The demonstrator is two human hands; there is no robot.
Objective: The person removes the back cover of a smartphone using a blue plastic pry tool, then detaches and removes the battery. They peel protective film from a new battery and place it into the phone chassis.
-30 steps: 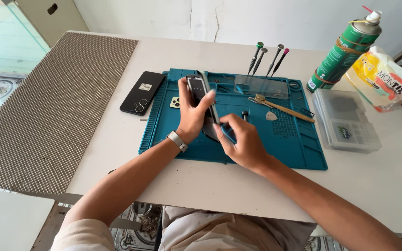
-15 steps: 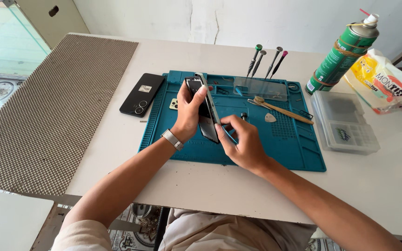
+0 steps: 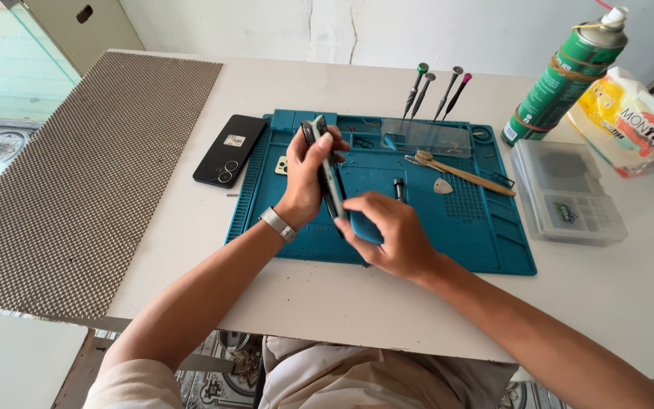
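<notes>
Head view shows the left hand (image 3: 306,178), with a silver metal watch band (image 3: 277,224) on its wrist, closed around a slim smartphone with a pale green edge (image 3: 327,170); the phone stands on its long side, tilted, above the blue silicone repair mat (image 3: 486,235), and the thumb lies on its upper part. Just beside it, the right hand (image 3: 391,235) has its fingers curled and the fingertips press against the lower end of the same phone, so both hands hold it together between them. I cannot tell if the right hand also pinches a small tool, because the fingers hide that place. On the mat near the right hand lie a short dark screwdriver bit (image 3: 399,188), a small grey triangular pick (image 3: 443,185) and a wooden-handled brush (image 3: 459,173). A clear plastic rectangular sheet (image 3: 427,138) rests at the far part of the mat, and four thin screwdrivers with coloured caps (image 3: 437,91) stand upright behind it. Left of the mat, a black smartphone lying with its back up (image 3: 230,150) is on the white table (image 3: 387,303), and further left there is a grey dotted anti-slip mat (image 3: 77,182). On the right side a transparent plastic parts box (image 3: 569,193), a green spray can (image 3: 565,76) and a yellow and white plastic packet (image 3: 630,121) stand well apart from the hands.
</notes>
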